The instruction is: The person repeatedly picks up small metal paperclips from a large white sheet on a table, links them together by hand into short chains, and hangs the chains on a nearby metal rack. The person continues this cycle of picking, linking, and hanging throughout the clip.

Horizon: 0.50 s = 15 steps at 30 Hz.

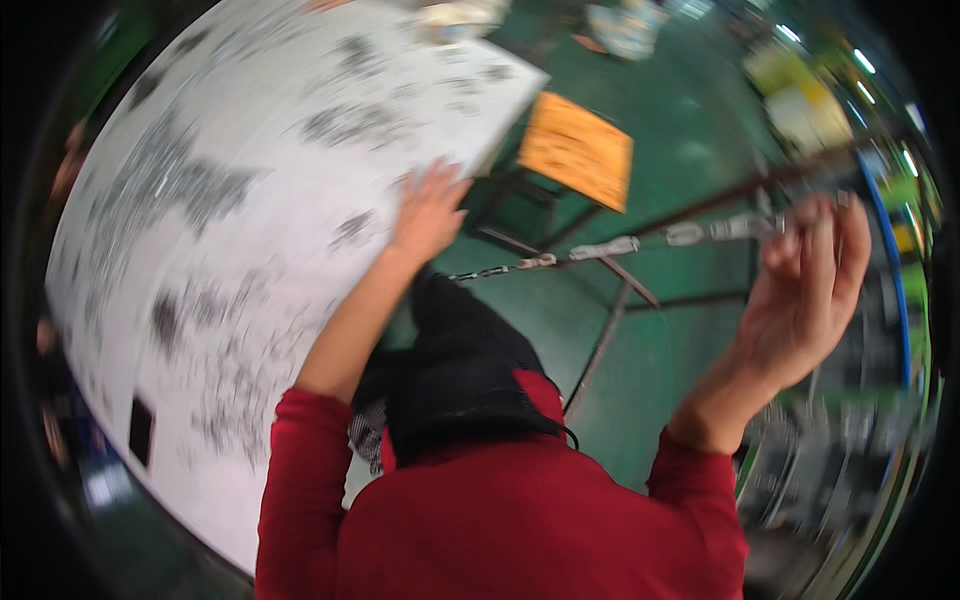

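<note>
My left hand [428,212] lies on the right edge of the white table [300,195], fingers spread, holding nothing. My right hand [810,285] is raised at the right, its fingers pinched on the end of a string of silver metal links [605,248]. The string stretches across to the left over the floor side, its smaller dark links running down to my lap by the table edge. Scattered over the table are many small dark pieces [235,395], loose and in heaps [210,190]; blur hides their exact kind.
A stool with an orange-yellow wooden top [578,150] stands beyond the table's right edge. Near it is a dark metal frame [690,210]. Racks with grey parts [820,460] fill the right side. A black flat object [142,432] lies on the table's left edge. Other people's hands [325,4] show at the far edge.
</note>
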Each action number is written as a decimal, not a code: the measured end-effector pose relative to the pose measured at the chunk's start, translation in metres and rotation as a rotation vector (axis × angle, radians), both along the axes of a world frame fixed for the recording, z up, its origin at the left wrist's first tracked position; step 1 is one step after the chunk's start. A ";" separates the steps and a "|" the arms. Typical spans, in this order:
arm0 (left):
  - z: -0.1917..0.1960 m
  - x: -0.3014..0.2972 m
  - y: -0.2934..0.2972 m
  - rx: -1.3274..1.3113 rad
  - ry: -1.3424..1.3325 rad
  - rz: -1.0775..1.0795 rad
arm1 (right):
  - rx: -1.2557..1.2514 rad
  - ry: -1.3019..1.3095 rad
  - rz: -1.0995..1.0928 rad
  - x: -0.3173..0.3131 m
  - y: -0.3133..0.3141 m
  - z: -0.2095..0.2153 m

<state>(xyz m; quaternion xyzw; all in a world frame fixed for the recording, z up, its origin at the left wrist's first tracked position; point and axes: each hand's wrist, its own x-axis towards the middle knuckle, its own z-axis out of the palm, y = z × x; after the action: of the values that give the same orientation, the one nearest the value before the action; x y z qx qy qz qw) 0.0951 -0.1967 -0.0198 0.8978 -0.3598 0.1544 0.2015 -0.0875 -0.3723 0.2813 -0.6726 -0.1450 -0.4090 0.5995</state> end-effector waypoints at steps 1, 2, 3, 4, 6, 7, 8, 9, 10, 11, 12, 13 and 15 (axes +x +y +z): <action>-0.009 0.009 -0.004 0.077 0.022 -0.039 | 0.012 -0.016 -0.057 -0.007 -0.005 0.014; -0.018 0.017 -0.004 0.176 0.054 -0.054 | -0.016 -0.041 -0.059 -0.014 -0.011 0.026; -0.048 0.030 -0.002 0.274 -0.017 -0.003 | -0.045 -0.065 -0.045 -0.020 -0.018 0.040; -0.035 0.026 -0.003 0.378 0.037 -0.021 | -0.064 -0.073 -0.080 -0.031 -0.028 0.051; -0.042 0.030 0.002 0.295 -0.035 -0.068 | -0.145 -0.061 -0.206 -0.073 -0.061 0.081; -0.040 0.027 -0.002 0.320 -0.024 -0.081 | -0.168 -0.061 -0.223 -0.089 -0.068 0.093; -0.036 0.024 -0.005 0.343 -0.012 -0.086 | -0.150 -0.083 -0.305 -0.107 -0.075 0.102; -0.028 0.020 -0.009 0.368 -0.002 -0.077 | -0.191 -0.087 -0.381 -0.129 -0.082 0.113; -0.026 0.018 -0.009 0.358 0.014 -0.092 | -0.202 -0.088 -0.472 -0.146 -0.085 0.120; -0.023 0.016 -0.009 0.348 0.031 -0.103 | -0.215 -0.090 -0.558 -0.160 -0.087 0.128; -0.023 0.016 -0.006 0.345 0.046 -0.101 | -0.203 -0.094 -0.657 -0.171 -0.091 0.132; -0.025 0.017 -0.005 0.338 0.035 -0.107 | -0.201 -0.085 -0.700 -0.184 -0.096 0.142; -0.030 0.024 0.001 0.333 0.010 -0.095 | -0.190 -0.122 -0.909 -0.194 -0.092 0.143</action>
<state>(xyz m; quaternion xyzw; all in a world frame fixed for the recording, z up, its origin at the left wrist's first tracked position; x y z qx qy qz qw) 0.1194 -0.1957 -0.0503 0.9015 -0.4214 0.0786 0.0590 -0.2818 -0.4640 0.4243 -0.6946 0.0927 -0.6538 0.2856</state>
